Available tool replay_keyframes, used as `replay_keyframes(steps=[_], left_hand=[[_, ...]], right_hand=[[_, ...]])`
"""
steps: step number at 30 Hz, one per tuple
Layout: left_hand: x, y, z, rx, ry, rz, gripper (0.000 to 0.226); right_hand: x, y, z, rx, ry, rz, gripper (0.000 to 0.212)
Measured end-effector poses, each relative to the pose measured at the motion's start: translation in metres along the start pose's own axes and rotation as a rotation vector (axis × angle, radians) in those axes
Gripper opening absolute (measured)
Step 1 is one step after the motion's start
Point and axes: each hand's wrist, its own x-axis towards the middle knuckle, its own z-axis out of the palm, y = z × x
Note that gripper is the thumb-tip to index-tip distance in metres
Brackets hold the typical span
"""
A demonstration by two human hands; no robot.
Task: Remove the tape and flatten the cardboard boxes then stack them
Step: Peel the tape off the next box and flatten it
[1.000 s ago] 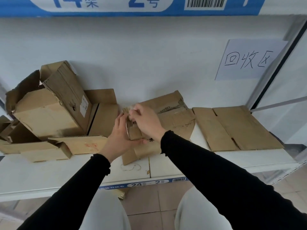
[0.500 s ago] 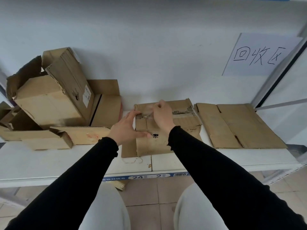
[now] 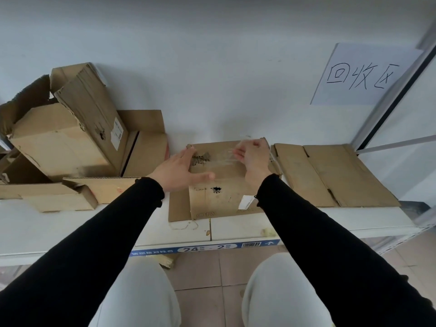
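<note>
A flattened brown cardboard box (image 3: 219, 199) lies on the white shelf (image 3: 240, 230) in front of me. My left hand (image 3: 179, 171) presses flat on its left part, fingers straight. My right hand (image 3: 252, 156) pinches a strip of clear tape (image 3: 224, 156) that peels off the box's far edge, leaving torn paper behind. Further flattened cardboard (image 3: 330, 175) lies to the right. Several unflattened boxes (image 3: 68, 135) are piled at the left.
A paper sign (image 3: 363, 74) with handwriting hangs on the wall at the right, beside a shelf post (image 3: 389, 100). A long low box (image 3: 47, 197) lies at the front left. The shelf edge carries a blue label strip (image 3: 207, 249). Tiled floor lies below.
The box went from being held up between both hands to lying flat on the shelf. My right hand has moved right, pulling the tape strip along the far edge.
</note>
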Motion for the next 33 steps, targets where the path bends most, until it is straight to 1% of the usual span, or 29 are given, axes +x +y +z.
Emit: replay_keyframes(steps=[1, 3, 5, 7, 9, 11, 13, 14, 15, 16, 18, 20, 21, 23, 24, 25, 26, 27, 28, 29, 31, 33], left_hand=[[0.003, 0.005, 0.0, -0.007, 0.018, 0.0, 0.111], [0.012, 0.019, 0.003, 0.089, 0.082, -0.004, 0.087], [0.018, 0.033, 0.007, 0.21, 0.122, -0.026, 0.076], [0.022, 0.039, 0.014, 0.215, 0.17, 0.019, 0.069], [0.021, 0.038, 0.021, 0.19, 0.222, 0.111, 0.063], [0.019, 0.035, 0.028, 0.141, 0.243, 0.118, 0.059], [0.018, 0.034, 0.032, 0.086, 0.243, 0.081, 0.058], [0.018, 0.034, 0.034, 0.074, 0.24, 0.074, 0.058], [0.018, 0.035, 0.034, 0.069, 0.233, 0.073, 0.058], [0.019, 0.035, 0.034, 0.066, 0.225, 0.075, 0.058], [0.018, 0.034, 0.032, 0.07, 0.215, 0.07, 0.057], [0.017, 0.033, 0.032, 0.073, 0.215, 0.065, 0.057], [0.016, 0.032, 0.031, 0.074, 0.218, 0.063, 0.057], [0.015, 0.03, 0.031, 0.067, 0.223, 0.061, 0.056], [0.015, 0.03, 0.032, 0.064, 0.222, 0.061, 0.056], [0.016, 0.029, 0.032, 0.063, 0.22, 0.062, 0.056], [0.016, 0.029, 0.033, 0.066, 0.219, 0.063, 0.057], [0.017, 0.029, 0.033, 0.072, 0.217, 0.064, 0.057], [0.018, 0.03, 0.034, 0.081, 0.217, 0.066, 0.057], [0.018, 0.031, 0.035, 0.089, 0.217, 0.07, 0.057], [0.019, 0.032, 0.036, 0.095, 0.22, 0.076, 0.057], [0.019, 0.032, 0.036, 0.096, 0.222, 0.075, 0.057]], right_hand=[[0.001, 0.002, -0.001, -0.093, -0.06, -0.01, 0.013], [0.0, 0.004, -0.001, -0.349, -0.183, -0.1, 0.013], [-0.003, 0.006, 0.0, -0.541, -0.3, -0.193, 0.02], [-0.005, 0.012, 0.0, -0.682, -0.368, -0.264, 0.024], [-0.002, 0.019, -0.001, -0.942, -0.366, -0.445, 0.019], [0.002, 0.022, -0.001, -1.214, -0.341, -0.64, 0.024], [0.007, 0.022, 0.001, -1.379, -0.362, -0.72, 0.036], [0.01, 0.021, 0.003, -1.442, -0.366, -0.736, 0.037], [0.012, 0.021, 0.006, -1.478, -0.371, -0.747, 0.034], [0.013, 0.021, 0.009, -1.466, -0.374, -0.755, 0.027], [0.011, 0.021, 0.012, -1.341, -0.392, -0.713, 0.016], [0.009, 0.02, 0.009, -1.17, -0.368, -0.648, 0.018], [0.01, 0.017, 0.004, -1.017, -0.323, -0.58, 0.018], [0.015, 0.005, -0.011, -0.566, -0.179, -0.364, 0.019], [0.018, -0.003, -0.021, -0.349, -0.093, -0.262, 0.024], [0.021, -0.012, -0.032, -0.186, -0.01, -0.188, 0.031], [0.025, -0.019, -0.042, -0.109, 0.065, -0.152, 0.036], [0.029, -0.025, -0.051, -0.117, 0.114, -0.147, 0.035], [0.032, -0.029, -0.057, -0.183, 0.13, -0.162, 0.032], [0.032, -0.029, -0.061, -0.28, 0.107, -0.182, 0.029], [0.03, -0.023, -0.061, -0.526, -0.016, -0.234, 0.024], [0.025, -0.013, -0.057, -0.857, -0.146, -0.36, 0.024]])
